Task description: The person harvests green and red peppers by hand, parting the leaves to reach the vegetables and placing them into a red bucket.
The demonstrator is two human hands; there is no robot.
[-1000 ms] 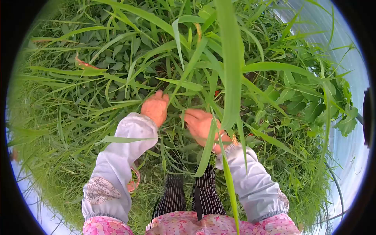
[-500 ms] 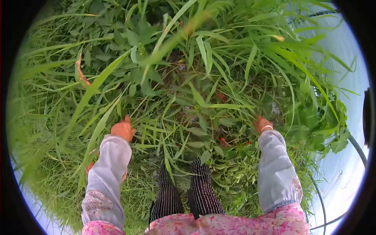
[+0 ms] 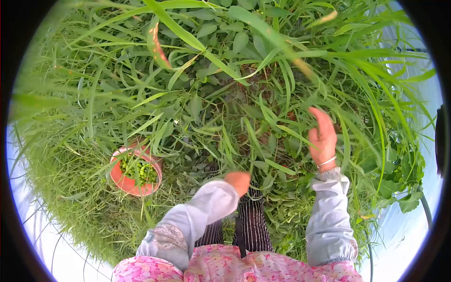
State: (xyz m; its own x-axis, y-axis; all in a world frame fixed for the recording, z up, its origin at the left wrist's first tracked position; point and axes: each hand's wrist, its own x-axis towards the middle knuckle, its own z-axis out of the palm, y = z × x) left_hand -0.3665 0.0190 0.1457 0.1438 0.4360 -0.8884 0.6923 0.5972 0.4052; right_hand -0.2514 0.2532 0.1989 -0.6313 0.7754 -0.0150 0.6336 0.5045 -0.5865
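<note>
My left hand (image 3: 238, 183) is low in the middle, in front of my striped trouser legs, blurred by motion, with its fingers hidden. Over on the right, my right hand (image 3: 323, 136) is raised among long grass blades, its fingers and thumb apart and nothing held. An orange-red bucket (image 3: 129, 184) stands tilted in the grass at the left, with small green pods or peppers (image 3: 139, 170) inside. Leafy plants (image 3: 195, 105) grow between and beyond my hands.
Tall grass (image 3: 89, 101) surrounds the spot, and some blades hang close to the camera. At the right are a broad-leaved plant (image 3: 411, 199), pale sheeting (image 3: 399, 225) and a dark hose (image 3: 426, 210).
My left hand has moved right and toward my legs, leaving the bucket in full view. My right hand has come up out of the leaves with its fingers spread. The view has shifted.
</note>
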